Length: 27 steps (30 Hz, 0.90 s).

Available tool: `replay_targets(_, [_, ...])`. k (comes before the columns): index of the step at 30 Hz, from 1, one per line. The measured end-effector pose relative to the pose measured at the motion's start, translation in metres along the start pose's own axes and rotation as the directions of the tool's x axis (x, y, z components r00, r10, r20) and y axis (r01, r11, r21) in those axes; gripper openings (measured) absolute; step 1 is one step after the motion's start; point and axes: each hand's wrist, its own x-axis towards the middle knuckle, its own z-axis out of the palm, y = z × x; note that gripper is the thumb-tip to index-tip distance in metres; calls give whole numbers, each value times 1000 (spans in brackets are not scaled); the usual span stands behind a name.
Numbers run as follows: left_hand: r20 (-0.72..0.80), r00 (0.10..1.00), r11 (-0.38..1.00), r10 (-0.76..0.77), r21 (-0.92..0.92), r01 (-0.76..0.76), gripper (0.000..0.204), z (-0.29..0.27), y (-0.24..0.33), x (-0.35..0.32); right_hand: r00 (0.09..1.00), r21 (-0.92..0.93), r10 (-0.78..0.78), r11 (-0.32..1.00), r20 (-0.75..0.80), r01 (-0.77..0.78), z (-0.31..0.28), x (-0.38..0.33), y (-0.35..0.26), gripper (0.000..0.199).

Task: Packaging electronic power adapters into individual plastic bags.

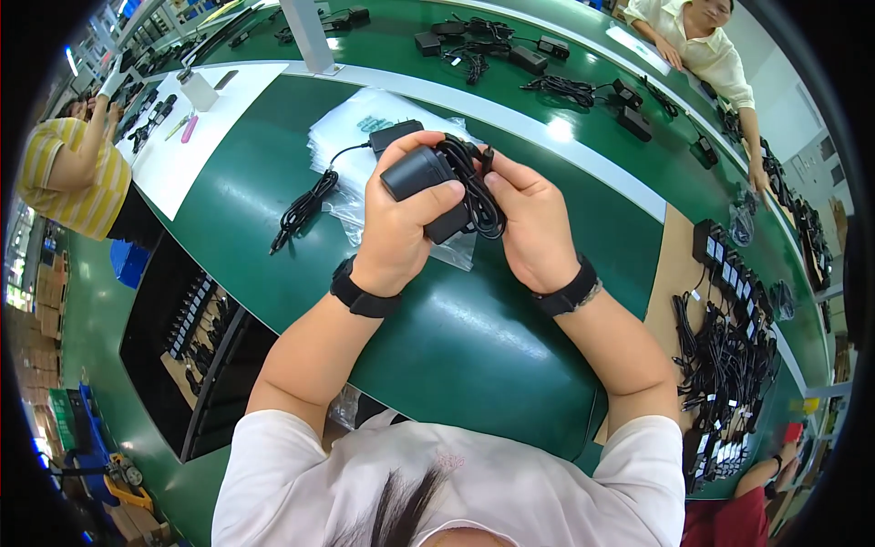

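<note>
My left hand (pixel 401 214) is closed around a black power adapter (pixel 416 173), its thumb lying across the front. The adapter's black cable (pixel 481 196) is bundled in loops, and my right hand (pixel 535 214) pinches it near the plug end. Both hands are raised over the green table (pixel 456 333). Behind them a stack of clear plastic bags (pixel 342 137) lies on the table. A second black adapter (pixel 396 135) rests on the bags, and its coiled cable (pixel 305 208) stretches off to the left.
Many adapters with tangled cables (pixel 720 346) cover a brown board at right. More adapters (pixel 529 60) lie on the far bench past a metal rail (pixel 510 114). A black tray (pixel 155 337) holds adapters at lower left. Co-workers stand at far left (pixel 73 173), far right (pixel 706 55) and lower right.
</note>
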Motion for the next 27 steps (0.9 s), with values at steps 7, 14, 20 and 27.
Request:
replay_targets(7, [10, 994, 994, 110, -20, -110, 44, -7, 5, 10, 966, -316, -173, 921, 192, 228, 12, -6, 7, 40])
replay_targets(14, [313, 941, 990, 125, 27, -141, 43, 21, 27, 40, 906, -465, -264, 790, 331, 400, 19, 4, -33, 51])
replay_targets(20, [509, 856, 994, 90, -95, -49, 52, 28, 30, 64, 900, -388, -332, 818, 283, 423, 17, 10, -57, 40])
replay_targets(27, [289, 956, -48, -56, 955, -292, 58, -38, -6, 69, 795, -226, -599, 765, 97, 603, -36, 12, -122, 28])
